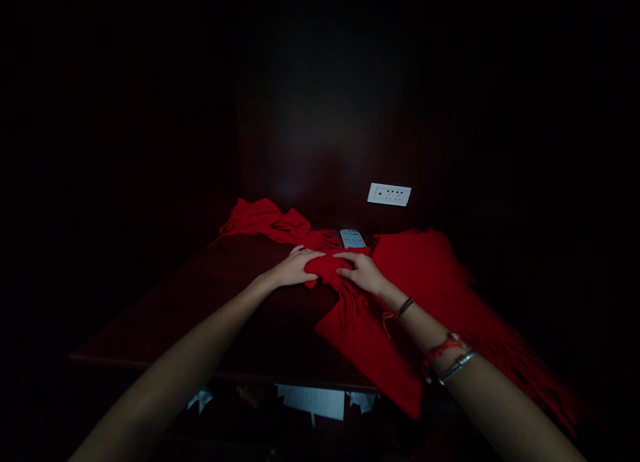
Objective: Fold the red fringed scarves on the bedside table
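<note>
Between my two hands lies a bunched red fringed scarf [330,269], its tassels hanging toward me. My left hand [294,269] grips the bundle's left side, thumb in front and fingers over the top. On its right side, my right hand [364,273] holds it with curled fingers and thumb. Under and right of the bundle, more red fringed cloth [420,275] spreads over the table and droops past its front edge. Whether it joins the bundle I cannot tell. Another crumpled red cloth [270,222] lies at the back left.
A lit phone [353,239] rests behind my hands on the dark tabletop [165,309]. A white socket plate [389,195] is on the back wall. Below the table's front edge, printed paper [315,402] and crumpled white pieces [201,399] show. The surroundings are very dark.
</note>
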### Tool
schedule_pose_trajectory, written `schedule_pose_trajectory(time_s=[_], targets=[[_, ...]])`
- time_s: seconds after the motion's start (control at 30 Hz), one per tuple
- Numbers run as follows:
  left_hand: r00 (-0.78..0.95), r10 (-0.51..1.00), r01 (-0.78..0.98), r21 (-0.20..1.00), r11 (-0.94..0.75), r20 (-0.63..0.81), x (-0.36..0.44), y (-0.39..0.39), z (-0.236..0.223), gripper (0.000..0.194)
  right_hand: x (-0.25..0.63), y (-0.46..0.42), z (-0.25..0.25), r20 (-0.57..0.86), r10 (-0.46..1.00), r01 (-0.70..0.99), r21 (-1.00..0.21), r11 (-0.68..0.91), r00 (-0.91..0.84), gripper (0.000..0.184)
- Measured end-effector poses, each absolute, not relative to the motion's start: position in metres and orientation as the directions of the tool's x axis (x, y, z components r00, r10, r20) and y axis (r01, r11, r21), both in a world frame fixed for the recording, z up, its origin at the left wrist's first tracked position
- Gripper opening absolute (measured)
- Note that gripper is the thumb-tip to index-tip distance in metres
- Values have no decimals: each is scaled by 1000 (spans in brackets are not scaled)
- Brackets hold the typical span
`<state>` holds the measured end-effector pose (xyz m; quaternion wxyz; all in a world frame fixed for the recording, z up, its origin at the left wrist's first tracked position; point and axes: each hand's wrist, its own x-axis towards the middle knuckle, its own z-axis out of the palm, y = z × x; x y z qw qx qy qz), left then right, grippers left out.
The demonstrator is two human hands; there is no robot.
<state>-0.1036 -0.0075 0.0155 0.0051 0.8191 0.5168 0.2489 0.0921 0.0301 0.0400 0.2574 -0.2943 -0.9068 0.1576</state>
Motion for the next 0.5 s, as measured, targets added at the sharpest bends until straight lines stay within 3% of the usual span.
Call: schedule_pose_trajectory(time_s=[0.07,0.13,0.2,0.27,0.4,0.5], targets=[[285,852,835,323,-446,440,-104,-6,15,43,94,22,37,416,665,554,-368,747,-620,39],[246,851,807,388,-445,463,-104,-4,13,39,95,12,35,418,691,640,-279,716,-590,56],[245,851,779,428,-458,465,-105,-4,12,39,95,6,36,371,710,684,-225,694,-599,74],[270,850,764,437,-476,453,-107,-4,12,39,93,6,38,302,726,695,-223,684,-617,81],[317,846,743,442,-503,430,-110,-6,17,39,89,19,48,209,681,636,-248,731,-702,59],[333,843,712,473,-519,424,-111,-10,24,39,86,28,60,238,618,568,-251,784,-749,37]])
